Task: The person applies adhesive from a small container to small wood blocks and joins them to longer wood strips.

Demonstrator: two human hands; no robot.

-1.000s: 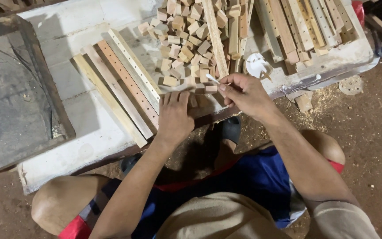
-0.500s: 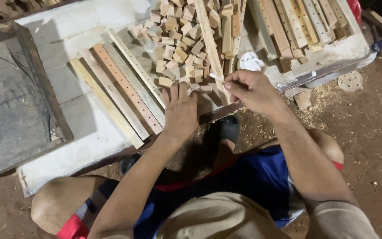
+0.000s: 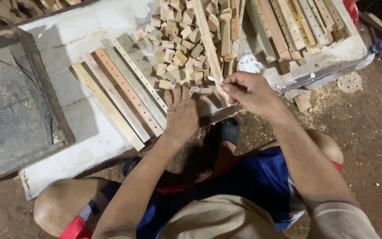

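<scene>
My left hand (image 3: 181,110) lies flat, palm down, on the white work board (image 3: 74,84), fingertips touching small wooden blocks (image 3: 178,53) at the near edge of a heap. My right hand (image 3: 248,90) pinches a thin white stick (image 3: 214,79), its tip over a long wooden slat (image 3: 208,37) that runs away from me through the block heap. A few blocks (image 3: 202,90) lie in a row between both hands.
Several long wooden strips (image 3: 120,95), some with rows of holes, lie to the left. More slats (image 3: 292,26) are stacked at the far right beside a small white dish (image 3: 249,65). A dark wooden frame (image 3: 18,102) sits at far left. Sawdust covers the dirt floor (image 3: 368,132).
My view has shifted slightly. My right hand with the white stick has moved left and a little toward the slat; my left hand has stayed pressed flat on the board.
</scene>
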